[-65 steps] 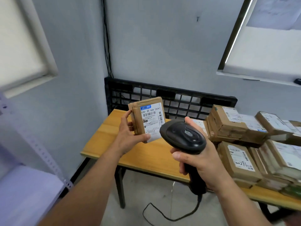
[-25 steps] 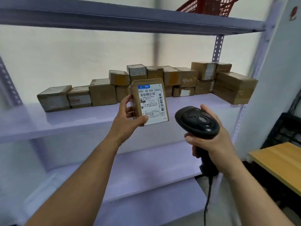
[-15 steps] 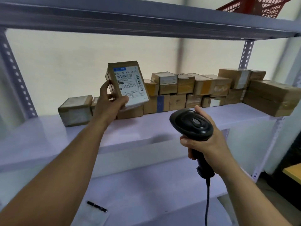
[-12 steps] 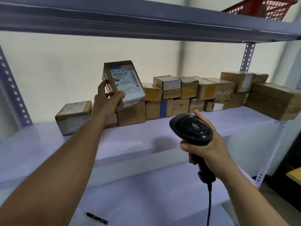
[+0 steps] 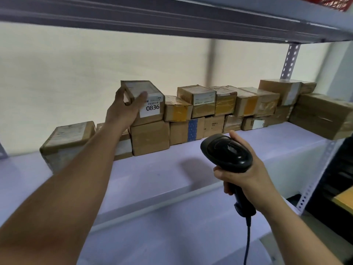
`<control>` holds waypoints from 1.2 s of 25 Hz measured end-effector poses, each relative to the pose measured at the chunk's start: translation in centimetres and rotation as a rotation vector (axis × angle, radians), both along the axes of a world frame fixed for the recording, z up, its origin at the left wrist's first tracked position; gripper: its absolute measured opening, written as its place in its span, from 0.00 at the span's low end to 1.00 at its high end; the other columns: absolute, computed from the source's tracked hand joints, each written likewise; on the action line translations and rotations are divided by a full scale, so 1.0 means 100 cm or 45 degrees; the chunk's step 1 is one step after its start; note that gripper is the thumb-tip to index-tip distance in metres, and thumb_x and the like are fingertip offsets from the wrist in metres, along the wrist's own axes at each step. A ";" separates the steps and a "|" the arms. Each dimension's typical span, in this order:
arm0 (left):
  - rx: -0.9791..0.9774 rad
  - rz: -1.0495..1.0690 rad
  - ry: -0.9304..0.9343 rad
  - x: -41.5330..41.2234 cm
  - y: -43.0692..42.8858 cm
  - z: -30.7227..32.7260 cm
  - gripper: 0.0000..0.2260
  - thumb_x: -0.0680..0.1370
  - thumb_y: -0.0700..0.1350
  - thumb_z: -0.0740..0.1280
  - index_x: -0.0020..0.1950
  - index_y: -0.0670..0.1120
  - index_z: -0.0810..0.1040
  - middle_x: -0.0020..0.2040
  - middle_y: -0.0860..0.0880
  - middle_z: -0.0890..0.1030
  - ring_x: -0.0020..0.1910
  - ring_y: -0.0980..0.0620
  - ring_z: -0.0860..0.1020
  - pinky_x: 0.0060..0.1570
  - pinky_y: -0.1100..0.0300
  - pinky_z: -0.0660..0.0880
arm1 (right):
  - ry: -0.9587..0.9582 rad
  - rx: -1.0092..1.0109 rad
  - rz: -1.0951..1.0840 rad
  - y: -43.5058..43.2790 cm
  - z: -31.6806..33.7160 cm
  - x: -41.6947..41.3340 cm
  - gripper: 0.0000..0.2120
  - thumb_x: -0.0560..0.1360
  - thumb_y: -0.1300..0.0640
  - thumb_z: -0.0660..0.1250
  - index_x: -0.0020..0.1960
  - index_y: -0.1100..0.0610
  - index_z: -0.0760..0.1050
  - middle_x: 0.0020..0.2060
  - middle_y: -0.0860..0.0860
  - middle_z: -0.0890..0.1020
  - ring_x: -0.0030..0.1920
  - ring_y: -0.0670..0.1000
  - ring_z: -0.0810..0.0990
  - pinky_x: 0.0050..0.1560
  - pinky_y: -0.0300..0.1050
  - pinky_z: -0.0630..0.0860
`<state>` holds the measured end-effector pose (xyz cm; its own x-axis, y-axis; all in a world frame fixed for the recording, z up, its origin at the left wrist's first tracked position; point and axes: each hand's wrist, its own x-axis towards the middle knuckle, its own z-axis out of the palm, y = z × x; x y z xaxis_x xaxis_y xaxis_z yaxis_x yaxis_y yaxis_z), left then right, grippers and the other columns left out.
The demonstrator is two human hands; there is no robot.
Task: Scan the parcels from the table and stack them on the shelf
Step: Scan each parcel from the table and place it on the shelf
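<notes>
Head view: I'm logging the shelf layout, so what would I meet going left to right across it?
Far-left brown taped cardboard parcel → left hand → brown cardboard parcel labelled 0836, which it grips → brown box with a blue dotted strip → black handheld barcode scanner → right hand holding it → large brown carton.

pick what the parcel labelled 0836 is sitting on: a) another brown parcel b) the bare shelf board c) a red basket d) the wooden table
a: the 0836 parcel, gripped by the left hand, sits on top of a larger brown parcel in the row on the shelf.
</notes>
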<state>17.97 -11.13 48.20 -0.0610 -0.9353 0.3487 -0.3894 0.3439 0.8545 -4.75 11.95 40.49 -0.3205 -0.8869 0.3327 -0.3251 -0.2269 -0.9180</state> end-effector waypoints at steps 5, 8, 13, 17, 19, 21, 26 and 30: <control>0.004 -0.070 -0.155 0.013 -0.005 -0.004 0.36 0.74 0.56 0.71 0.77 0.60 0.55 0.65 0.48 0.77 0.63 0.47 0.75 0.64 0.52 0.70 | 0.001 0.010 0.019 0.000 0.000 -0.001 0.45 0.67 0.71 0.75 0.74 0.39 0.62 0.55 0.57 0.79 0.28 0.56 0.79 0.30 0.46 0.78; 0.002 -0.053 -0.167 0.011 0.002 -0.005 0.43 0.74 0.55 0.72 0.79 0.57 0.46 0.73 0.47 0.69 0.71 0.46 0.68 0.68 0.51 0.65 | 0.002 -0.013 0.034 0.005 0.002 -0.005 0.45 0.67 0.71 0.75 0.73 0.38 0.62 0.56 0.57 0.79 0.28 0.55 0.79 0.30 0.47 0.78; -0.264 0.227 -0.196 -0.008 0.050 -0.013 0.44 0.71 0.54 0.74 0.79 0.51 0.51 0.75 0.45 0.62 0.74 0.45 0.59 0.70 0.47 0.61 | 0.018 -0.027 0.065 0.027 0.002 -0.018 0.46 0.68 0.71 0.75 0.73 0.38 0.61 0.54 0.56 0.80 0.28 0.55 0.79 0.31 0.48 0.79; -0.567 0.253 -0.198 -0.048 0.112 -0.031 0.33 0.71 0.53 0.74 0.72 0.47 0.64 0.67 0.45 0.70 0.67 0.45 0.67 0.64 0.45 0.69 | -0.012 -0.055 0.106 0.052 0.002 -0.039 0.44 0.68 0.70 0.75 0.68 0.32 0.62 0.54 0.56 0.80 0.29 0.56 0.79 0.31 0.48 0.80; -0.620 0.104 -0.221 -0.082 0.150 -0.052 0.30 0.72 0.52 0.74 0.70 0.46 0.68 0.65 0.45 0.72 0.64 0.46 0.70 0.62 0.48 0.70 | -0.042 -0.057 0.114 0.071 0.000 -0.053 0.44 0.68 0.70 0.75 0.68 0.33 0.62 0.54 0.55 0.81 0.28 0.57 0.79 0.31 0.48 0.79; -0.625 -0.029 -0.271 -0.122 0.187 -0.077 0.28 0.72 0.52 0.74 0.68 0.44 0.70 0.64 0.44 0.73 0.63 0.47 0.71 0.60 0.53 0.70 | -0.074 -0.059 0.086 0.095 -0.005 -0.071 0.44 0.67 0.71 0.75 0.68 0.33 0.62 0.53 0.56 0.81 0.27 0.56 0.78 0.30 0.48 0.78; -0.380 -0.154 -0.335 -0.212 0.261 -0.134 0.31 0.73 0.54 0.73 0.71 0.47 0.67 0.69 0.48 0.69 0.68 0.49 0.68 0.64 0.59 0.64 | -0.133 -0.039 -0.011 0.166 -0.026 -0.125 0.45 0.67 0.70 0.76 0.68 0.33 0.62 0.51 0.54 0.82 0.28 0.58 0.78 0.29 0.47 0.77; -0.300 -0.332 -0.370 -0.283 0.319 -0.163 0.32 0.73 0.53 0.73 0.73 0.47 0.65 0.71 0.47 0.68 0.69 0.48 0.66 0.67 0.56 0.63 | -0.156 -0.017 -0.150 0.230 -0.052 -0.180 0.45 0.65 0.67 0.79 0.66 0.30 0.64 0.55 0.54 0.81 0.31 0.52 0.79 0.31 0.43 0.76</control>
